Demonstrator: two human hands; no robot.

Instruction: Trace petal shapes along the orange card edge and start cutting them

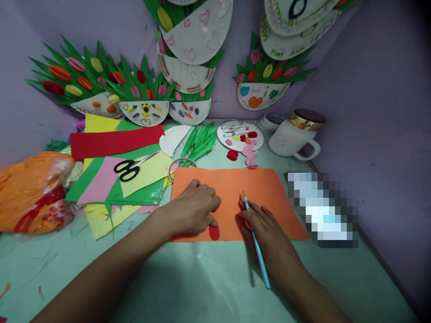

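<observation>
A sheet of orange paper lies flat in front of me. My left hand rests on its left part, fingers curled, with the thumb and a fingertip at a small red paper oval near the sheet's front edge. Whether the fingers press or pinch the oval is hard to see, but the thumb touches its top. On the right part of the sheet, my right hand holds a light blue pencil between thumb and fingers, its tip pointing away from me.
Black-handled scissors lie on coloured paper sheets at left, beside an orange plastic bag. Green paper leaves, a plate with paper ovals and a lidded mug stand behind. A blurred-out phone-like object lies at right.
</observation>
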